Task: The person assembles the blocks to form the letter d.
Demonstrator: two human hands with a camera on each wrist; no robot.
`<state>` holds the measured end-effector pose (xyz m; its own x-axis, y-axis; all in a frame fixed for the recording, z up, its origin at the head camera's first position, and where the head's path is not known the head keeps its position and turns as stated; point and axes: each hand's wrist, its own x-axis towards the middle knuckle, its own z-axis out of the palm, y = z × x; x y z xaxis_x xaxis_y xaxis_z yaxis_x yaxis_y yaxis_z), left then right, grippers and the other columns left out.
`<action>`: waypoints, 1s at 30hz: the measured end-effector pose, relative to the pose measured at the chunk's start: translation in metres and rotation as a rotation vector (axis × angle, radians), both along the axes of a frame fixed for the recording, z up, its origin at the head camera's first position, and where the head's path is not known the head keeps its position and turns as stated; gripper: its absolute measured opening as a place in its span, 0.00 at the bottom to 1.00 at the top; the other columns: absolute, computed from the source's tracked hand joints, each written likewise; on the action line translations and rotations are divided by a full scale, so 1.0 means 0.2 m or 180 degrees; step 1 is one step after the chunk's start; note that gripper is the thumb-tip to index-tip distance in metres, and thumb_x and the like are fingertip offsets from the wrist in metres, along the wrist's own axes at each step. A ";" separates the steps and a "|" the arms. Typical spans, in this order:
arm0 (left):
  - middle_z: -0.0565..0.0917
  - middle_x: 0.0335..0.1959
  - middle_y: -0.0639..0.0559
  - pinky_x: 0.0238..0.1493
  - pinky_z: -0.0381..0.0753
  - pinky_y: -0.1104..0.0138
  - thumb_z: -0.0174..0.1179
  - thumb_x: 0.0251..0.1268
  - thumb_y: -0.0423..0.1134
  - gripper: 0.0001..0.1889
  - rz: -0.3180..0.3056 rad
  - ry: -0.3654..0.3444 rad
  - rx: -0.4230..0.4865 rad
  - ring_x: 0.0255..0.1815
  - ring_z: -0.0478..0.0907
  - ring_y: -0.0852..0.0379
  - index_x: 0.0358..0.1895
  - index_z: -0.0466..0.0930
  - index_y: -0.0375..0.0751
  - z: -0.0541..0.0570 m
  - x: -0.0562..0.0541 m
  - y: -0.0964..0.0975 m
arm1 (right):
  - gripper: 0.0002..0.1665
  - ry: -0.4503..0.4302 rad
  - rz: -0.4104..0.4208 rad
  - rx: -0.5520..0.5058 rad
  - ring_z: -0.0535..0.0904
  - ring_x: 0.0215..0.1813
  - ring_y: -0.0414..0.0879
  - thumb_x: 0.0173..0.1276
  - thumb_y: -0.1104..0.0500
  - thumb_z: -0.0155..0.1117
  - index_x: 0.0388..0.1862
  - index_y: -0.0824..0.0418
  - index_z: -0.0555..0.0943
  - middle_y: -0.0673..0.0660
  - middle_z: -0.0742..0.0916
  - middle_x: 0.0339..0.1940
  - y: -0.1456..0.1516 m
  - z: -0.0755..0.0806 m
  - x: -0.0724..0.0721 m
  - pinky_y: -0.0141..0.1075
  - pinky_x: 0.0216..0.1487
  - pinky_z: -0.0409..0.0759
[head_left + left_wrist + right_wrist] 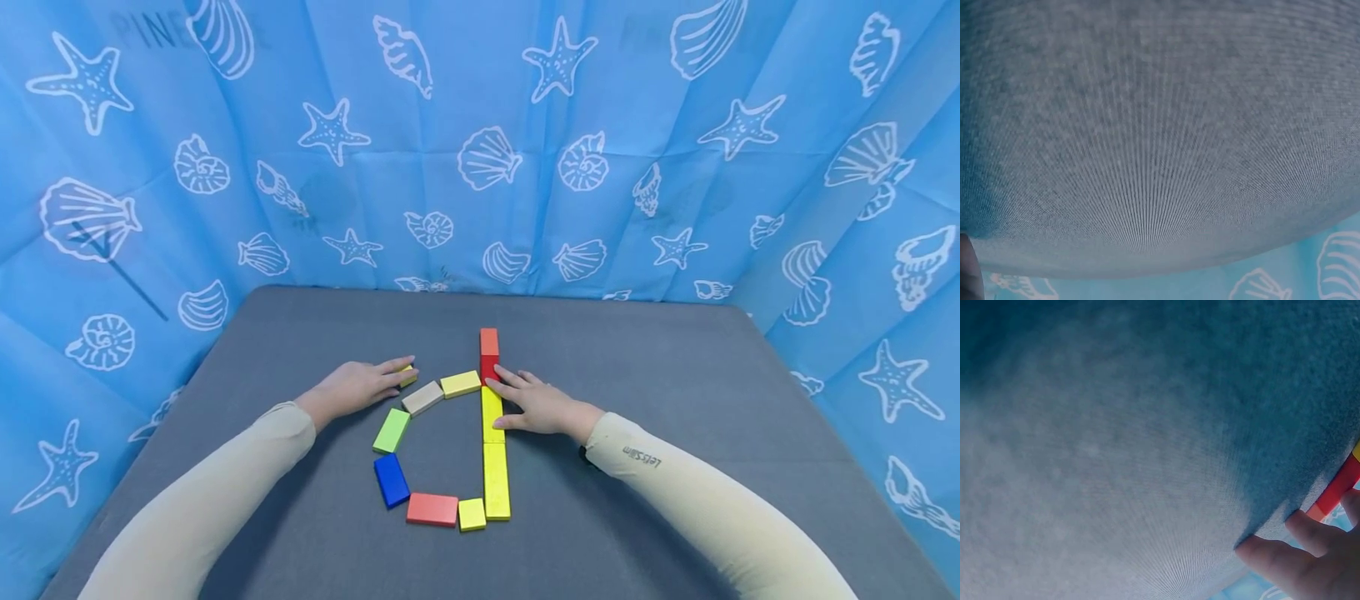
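Note:
Blocks on the table form a closed loop with a straight column on its right. My left hand (358, 387) pinches a small yellow block (407, 377), mostly covered by the fingers, beyond the loop's upper left. My right hand (549, 408) lies with fingers spread over the column. Its fingertips touch the red piece (489, 367), whose far part is paler, and its thumb rests on the upper long yellow block (491, 404). In the right wrist view the red piece (1337, 486) shows beside the fingers (1279, 557). The left wrist view shows mostly tabletop.
The loop continues with a pale yellow block (460, 384), a wooden block (423, 398), a green block (392, 430), a blue block (392, 481), a red block (432, 509) and a yellow cube (472, 515). A lower yellow block (496, 481) extends the column. A blue curtain (480, 208) surrounds the grey table (637, 350).

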<state>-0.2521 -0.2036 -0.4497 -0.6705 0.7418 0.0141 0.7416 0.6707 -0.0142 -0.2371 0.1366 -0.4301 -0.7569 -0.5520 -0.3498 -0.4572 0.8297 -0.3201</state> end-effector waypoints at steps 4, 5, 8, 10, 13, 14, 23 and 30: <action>0.69 0.70 0.48 0.47 0.81 0.57 0.55 0.73 0.38 0.25 0.0104 -0.0079 0.0002 0.39 0.83 0.52 0.71 0.67 0.52 0.00 -0.01 0.01 | 0.47 -0.0007 -0.0007 0.0004 0.49 0.77 0.60 0.66 0.38 0.61 0.79 0.43 0.54 0.48 0.52 0.80 0.00 0.00 0.00 0.62 0.66 0.60; 0.70 0.69 0.47 0.48 0.80 0.56 0.55 0.73 0.37 0.25 0.0131 -0.0087 -0.0009 0.43 0.83 0.51 0.71 0.67 0.53 0.00 -0.01 0.01 | 0.47 -0.0003 -0.0005 0.0004 0.49 0.77 0.60 0.66 0.38 0.61 0.79 0.43 0.54 0.48 0.53 0.80 0.00 0.00 0.00 0.62 0.66 0.60; 0.72 0.66 0.45 0.50 0.79 0.53 0.54 0.72 0.34 0.26 0.0200 -0.0084 -0.0041 0.50 0.81 0.47 0.71 0.66 0.55 0.01 0.00 0.02 | 0.46 0.0001 -0.0004 0.0009 0.48 0.77 0.60 0.66 0.38 0.61 0.79 0.43 0.54 0.48 0.53 0.80 0.00 0.00 0.00 0.62 0.66 0.60; 0.74 0.64 0.43 0.50 0.79 0.52 0.55 0.72 0.32 0.27 0.0226 -0.0058 -0.0054 0.51 0.81 0.45 0.70 0.67 0.55 0.01 0.00 0.02 | 0.46 0.0000 -0.0003 0.0004 0.49 0.77 0.61 0.66 0.38 0.61 0.79 0.43 0.54 0.48 0.53 0.80 0.00 0.00 0.00 0.62 0.66 0.60; 0.76 0.60 0.43 0.46 0.81 0.54 0.57 0.70 0.32 0.26 0.0177 0.0110 -0.0038 0.45 0.82 0.48 0.68 0.70 0.55 0.01 0.01 0.02 | 0.46 -0.0001 -0.0001 0.0009 0.49 0.77 0.60 0.66 0.38 0.61 0.79 0.44 0.54 0.49 0.53 0.80 0.00 0.00 0.00 0.62 0.66 0.61; 0.77 0.59 0.44 0.44 0.81 0.56 0.58 0.69 0.32 0.25 0.0151 0.0179 0.0001 0.42 0.83 0.49 0.67 0.71 0.55 0.01 0.02 0.01 | 0.46 0.0000 0.0003 0.0008 0.49 0.77 0.61 0.66 0.38 0.61 0.79 0.44 0.54 0.49 0.53 0.80 0.00 0.01 0.00 0.62 0.65 0.61; 0.79 0.49 0.49 0.20 0.70 0.74 0.69 0.58 0.33 0.25 -0.0159 0.0712 0.0405 0.14 0.61 0.65 0.59 0.78 0.54 0.08 0.14 -0.03 | 0.46 -0.0015 0.0032 -0.0016 0.49 0.77 0.62 0.67 0.38 0.61 0.79 0.45 0.54 0.50 0.53 0.80 0.00 0.00 0.00 0.63 0.65 0.61; 0.80 0.43 0.53 0.19 0.63 0.79 0.73 0.52 0.36 0.25 -0.0818 0.0837 0.0552 0.13 0.58 0.64 0.55 0.80 0.54 0.12 0.33 0.05 | 0.46 -0.0011 0.0059 -0.0035 0.48 0.77 0.62 0.67 0.38 0.60 0.79 0.46 0.54 0.51 0.53 0.80 0.00 0.01 0.00 0.62 0.65 0.61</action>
